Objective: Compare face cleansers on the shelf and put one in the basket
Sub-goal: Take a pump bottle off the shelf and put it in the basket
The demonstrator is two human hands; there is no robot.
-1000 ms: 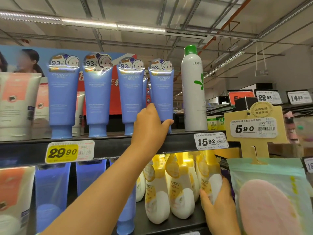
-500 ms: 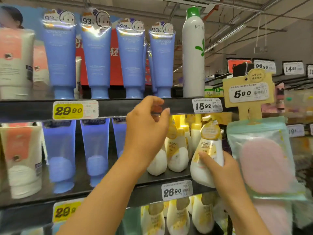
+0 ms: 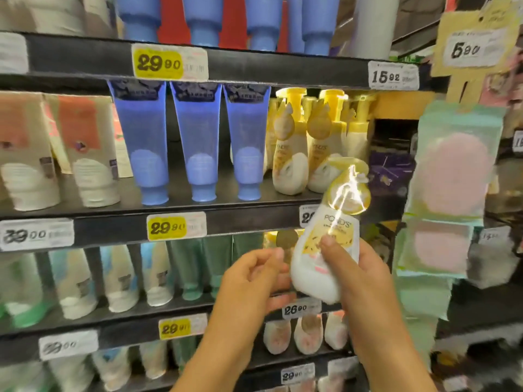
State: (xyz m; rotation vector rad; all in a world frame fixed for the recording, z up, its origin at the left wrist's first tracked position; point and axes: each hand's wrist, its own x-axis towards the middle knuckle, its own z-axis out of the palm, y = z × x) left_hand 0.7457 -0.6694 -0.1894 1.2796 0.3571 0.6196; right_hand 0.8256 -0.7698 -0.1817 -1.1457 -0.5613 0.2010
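Lifted off the shelf (image 3: 226, 219) since the earlier frame, the bottle (image 3: 325, 250) sat gripped in the right hand (image 3: 365, 275), left hand (image 3: 254, 275) loosely curled and empty beside it; basket unseen, placing remained.

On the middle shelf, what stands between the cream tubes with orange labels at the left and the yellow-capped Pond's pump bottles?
Three blue tubes, standing cap-down in a row, as the head view shows.

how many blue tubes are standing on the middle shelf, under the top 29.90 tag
3, side by side, caps down: the left blue tube, the middle blue tube and the right blue tube next to the yellow pump bottles. More may stand hidden behind them.
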